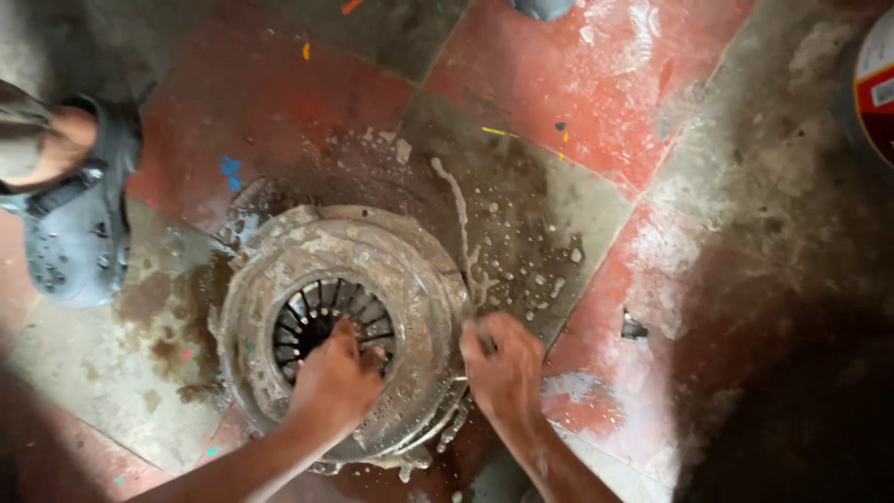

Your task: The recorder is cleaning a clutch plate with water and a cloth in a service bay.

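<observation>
Nearest the camera, two bare forearms reached up from the bottom edge. The left hand point(335, 382) was curled with its fingers hooked into the slotted centre of a round, ridged metal disc caked in pale suds and grime point(372, 256), gripping the thin radial fingers there. The right hand point(501, 365) was closed into a loose fist against the disc's right rim, touching it; whether it clutched a cloth or brush could not be told, as the fingers hid whatever lay inside. The two hands were apart, one at the hub and one at the edge.

The disc lay flat on a floor of worn red and grey tiles point(577, 84), set diagonally, wet and speckled with foam and flecks of paint. A streak of suds ran up from the disc's right side.

Farther off, at the left edge, a foot in a grey perforated clog point(79, 233) stood on the tiles, well apart from the disc. At the far right edge showed part of a round container with a red and white label point(877, 84).
</observation>
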